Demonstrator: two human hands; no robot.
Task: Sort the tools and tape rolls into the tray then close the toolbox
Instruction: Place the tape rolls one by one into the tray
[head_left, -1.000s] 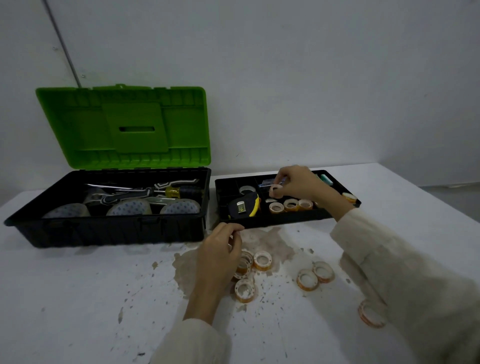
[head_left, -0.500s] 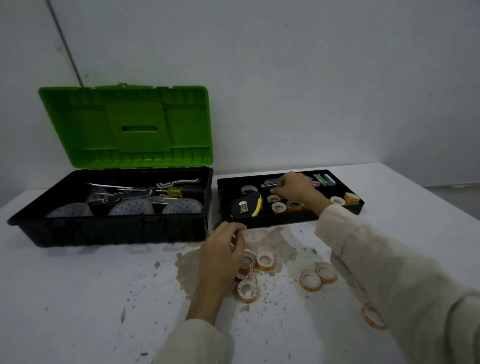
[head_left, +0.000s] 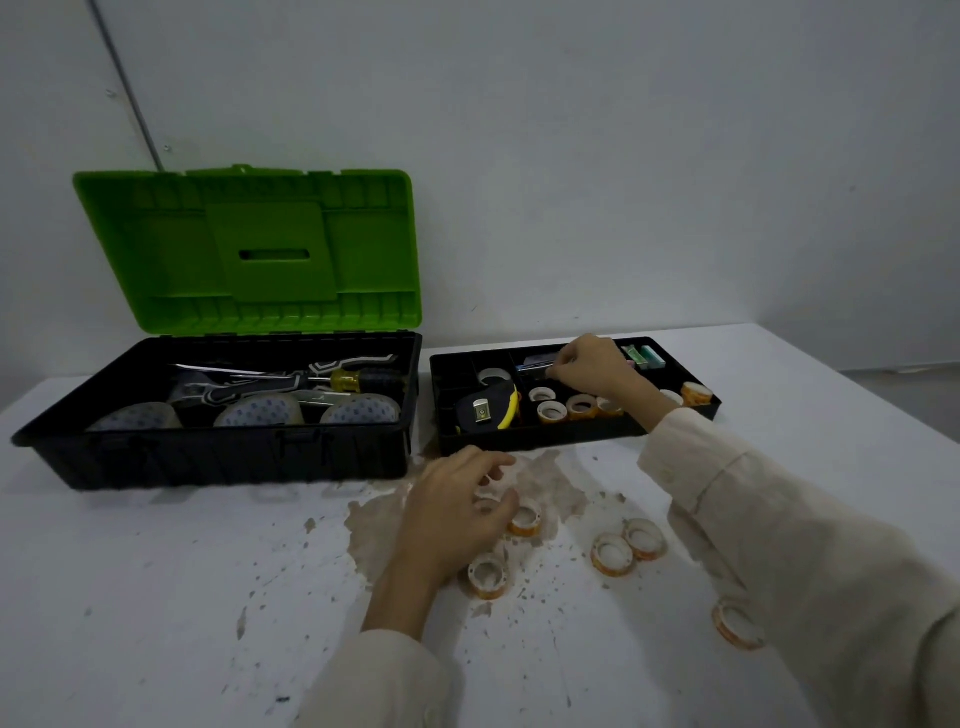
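Black plastic tray (head_left: 530, 441) on stained tabletop (head_left: 156, 597) beside open green-lidded toolbox (head_left: 208, 457). Right hand (head_left: 589, 366) curled in rear compartment, grip unclear. Left hand (head_left: 457, 512) cupped over ring-shaped tape rolls (head_left: 488, 576) before tray, grip hidden.

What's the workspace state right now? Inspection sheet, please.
Surface: white table, with a brown stain and specks near its middle.
Job's things: toolbox open, green lid upright, screwdriver and large rolls inside; tray beside it on the table holds a tape measure and several small tape rolls; at least five loose rolls lie on the table.
Clutter: nothing seen.
Hands: left hand curled over loose rolls, grip unclear; right hand curled in the tray's rear section, contents unclear.
Cables: thin line on the wall, cable or pipe unclear.
Surroundings: plain wall.
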